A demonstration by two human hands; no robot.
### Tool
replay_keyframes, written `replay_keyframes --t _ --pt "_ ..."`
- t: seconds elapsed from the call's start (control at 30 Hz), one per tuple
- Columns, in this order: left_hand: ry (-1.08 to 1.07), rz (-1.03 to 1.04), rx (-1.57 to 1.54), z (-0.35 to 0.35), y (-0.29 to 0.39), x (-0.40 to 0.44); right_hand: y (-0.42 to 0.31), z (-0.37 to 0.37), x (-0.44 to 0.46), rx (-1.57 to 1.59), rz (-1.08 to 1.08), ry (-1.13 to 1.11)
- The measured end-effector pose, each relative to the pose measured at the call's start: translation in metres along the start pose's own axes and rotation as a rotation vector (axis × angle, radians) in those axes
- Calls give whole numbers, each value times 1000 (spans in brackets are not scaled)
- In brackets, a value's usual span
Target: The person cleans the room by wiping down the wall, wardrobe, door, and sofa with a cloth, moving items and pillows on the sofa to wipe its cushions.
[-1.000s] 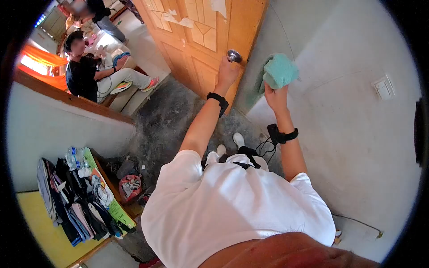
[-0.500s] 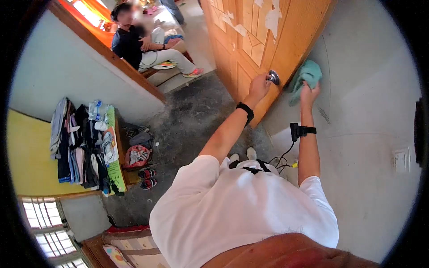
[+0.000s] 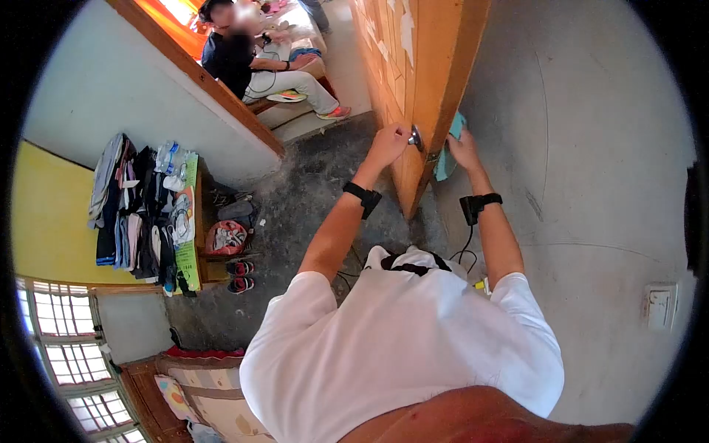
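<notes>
My left hand point(image 3: 389, 145) is closed around the round metal knob point(image 3: 416, 138) of a wooden door point(image 3: 385, 55), whose surface has torn paper patches. On the other side of the door, my right hand point(image 3: 464, 150) grips a teal cloth point(image 3: 445, 165) near the door's edge point(image 3: 452, 92). Part of the cloth is hidden behind that edge, and so are some of the right fingers. The door stands ajar, seen almost edge-on between my two hands.
Beyond the doorway a person point(image 3: 273, 77) sits on a bench. Folded clothes point(image 3: 140, 214) and plastic bottles point(image 3: 170, 156) cover a table at left, with shoes point(image 3: 241, 276) on the floor beside it. A bed point(image 3: 221, 399) lies at lower left. A light switch point(image 3: 659, 306) is on the right wall.
The door has turned more edge-on, and my left hand has moved left with the knob. My right hand and the cloth have shifted left, close behind the door's edge.
</notes>
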State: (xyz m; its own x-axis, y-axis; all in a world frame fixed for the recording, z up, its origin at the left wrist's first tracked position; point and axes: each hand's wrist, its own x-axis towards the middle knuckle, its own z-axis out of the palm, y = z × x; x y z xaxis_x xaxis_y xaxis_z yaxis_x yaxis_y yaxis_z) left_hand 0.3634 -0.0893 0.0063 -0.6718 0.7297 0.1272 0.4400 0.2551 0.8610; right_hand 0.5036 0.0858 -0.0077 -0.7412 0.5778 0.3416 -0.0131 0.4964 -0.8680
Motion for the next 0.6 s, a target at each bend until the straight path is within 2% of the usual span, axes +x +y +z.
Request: replay_keyframes --t 0.03,0.07,0.1,0.13,0.17,0.2,0.23,0.27,0.3,0.33,0.4,0.47,0.6 --pt "13 -46 98 -3 -1 4 5 7 5 -9 -43 -62" --pt "24 -42 102 0 -2 7 32 19 14 -188 -137 -36" --pt "173 -43 85 10 -10 10 31 24 15 -186 -147 -36" --pt "320 -44 65 21 -25 15 21 32 14 -172 -87 -89" --pt "327 -32 63 26 -39 26 10 38 21 -162 -33 -137" --pt "413 -51 -102 33 -66 35 -13 42 18 -113 -98 -131" --pt "492 -74 -267 25 -55 31 -11 53 9 -109 -99 -125" --pt "561 -16 -104 20 -44 17 -9 63 2 -189 23 -143" --pt "567 17 -104 13 -46 13 -14 68 11 -269 123 -147" --pt "584 21 -109 10 -54 19 -26 69 24 -272 87 -124" --pt "605 -20 -114 6 -70 14 -44 75 11 -265 216 -217" --pt "639 44 -199 3 -78 12 -67 75 13 -295 212 -218" --pt "654 -74 -210 -5 -54 -5 -50 84 28 -438 260 -280"
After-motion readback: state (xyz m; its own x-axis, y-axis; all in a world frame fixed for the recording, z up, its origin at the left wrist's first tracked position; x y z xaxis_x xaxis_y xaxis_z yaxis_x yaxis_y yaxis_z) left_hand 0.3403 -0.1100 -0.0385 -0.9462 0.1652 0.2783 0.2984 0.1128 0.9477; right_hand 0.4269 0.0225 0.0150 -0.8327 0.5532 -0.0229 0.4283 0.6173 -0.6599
